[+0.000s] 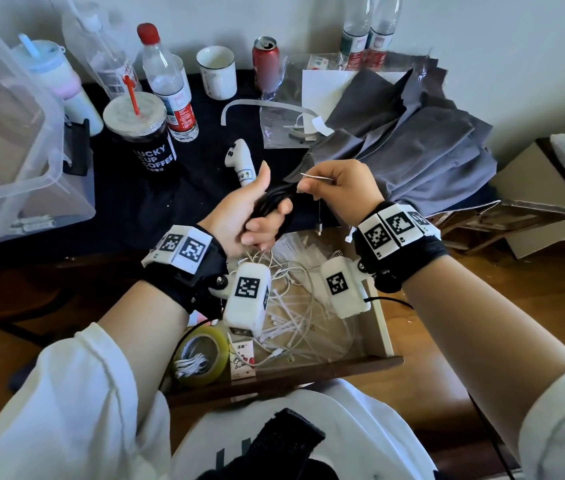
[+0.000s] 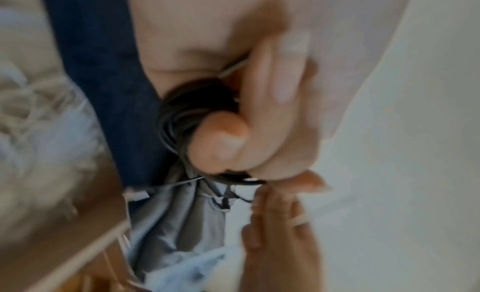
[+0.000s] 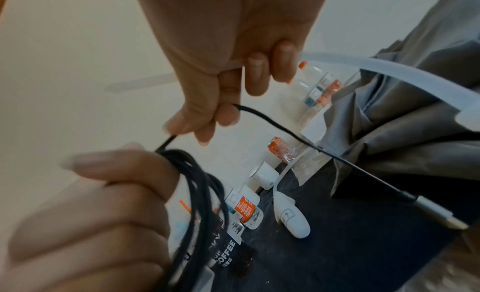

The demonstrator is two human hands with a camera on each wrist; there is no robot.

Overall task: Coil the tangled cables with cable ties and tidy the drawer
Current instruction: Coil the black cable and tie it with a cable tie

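Observation:
My left hand (image 1: 241, 213) grips a coiled black cable (image 1: 269, 202) above the open drawer (image 1: 385, 327). In the left wrist view the fingers (image 2: 249, 120) are curled round the coil (image 2: 189, 112), and that view is blurred. My right hand (image 1: 340, 185) is just right of the coil. It pinches the cable's loose end (image 3: 272, 124) together with a white cable tie (image 1: 315, 177). The cable's plug (image 1: 318, 231) dangles below the right hand. The tie's head (image 1: 349, 237) hangs by the right wrist.
The drawer holds tangled white cables (image 1: 295, 289), loose white ties (image 1: 284, 327), a tape roll (image 1: 201, 355) and a small carton (image 1: 241, 358). On the dark table stand a coffee cup (image 1: 142, 140), bottles (image 1: 170, 84), a can (image 1: 267, 64), a white controller (image 1: 241, 161), grey cloth (image 1: 412, 140) and a clear bin (image 1: 7, 133).

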